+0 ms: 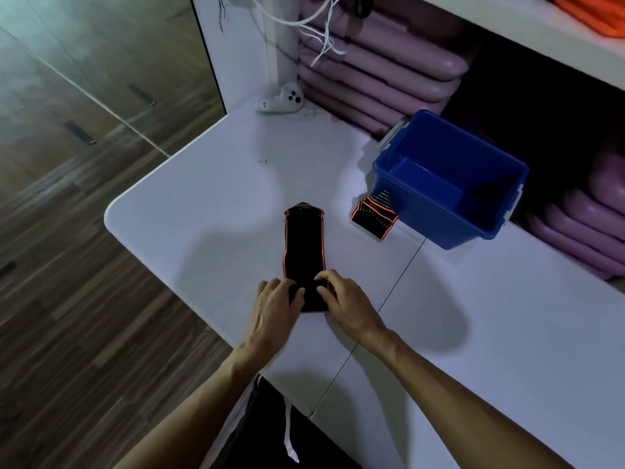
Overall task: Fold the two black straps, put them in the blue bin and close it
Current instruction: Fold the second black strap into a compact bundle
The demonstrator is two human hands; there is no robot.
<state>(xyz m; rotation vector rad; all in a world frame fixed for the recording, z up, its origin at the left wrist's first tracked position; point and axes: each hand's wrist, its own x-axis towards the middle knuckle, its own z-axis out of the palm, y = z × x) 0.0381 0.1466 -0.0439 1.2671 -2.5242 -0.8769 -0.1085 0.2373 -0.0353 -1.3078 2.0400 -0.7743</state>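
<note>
A long black strap with orange edges lies flat on the white table, running away from me. My left hand pinches its near end at the left edge. My right hand pinches the same end at the right edge. A second black strap, folded into a small bundle, rests on the table against the front wall of the blue bin. The bin stands open at the right, and I see no straps inside it. Its lid is not in view.
A white controller lies at the table's far edge. White cords hang above it. Stacked purple mats fill the shelf behind the bin. The table's rounded left corner drops to wooden floor.
</note>
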